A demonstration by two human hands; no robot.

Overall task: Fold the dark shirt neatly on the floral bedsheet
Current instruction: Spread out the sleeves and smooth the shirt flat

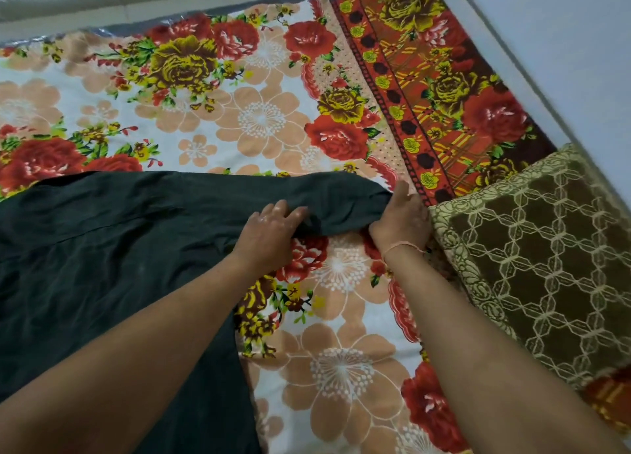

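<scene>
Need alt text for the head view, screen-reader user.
The left hand and right hand grip one sleeve of a dark shirt spread on a floral bedsheet. A brown patterned cushion lies at the right.

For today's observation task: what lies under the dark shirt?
The bedsheet lies under the shirt, showing past its edges. The part beneath, and anything else there, is covered.

Both forearms are bare for their whole visible length, and no sleeve edge comes into the frame. The left hand (269, 231) and the right hand (401, 223) are bare too, with a faint sheen on the left knuckles. A thin pale peach thread (404, 247) circles the right wrist, perhaps with a loose end at its outer side, though it is too fine to tell.
</scene>
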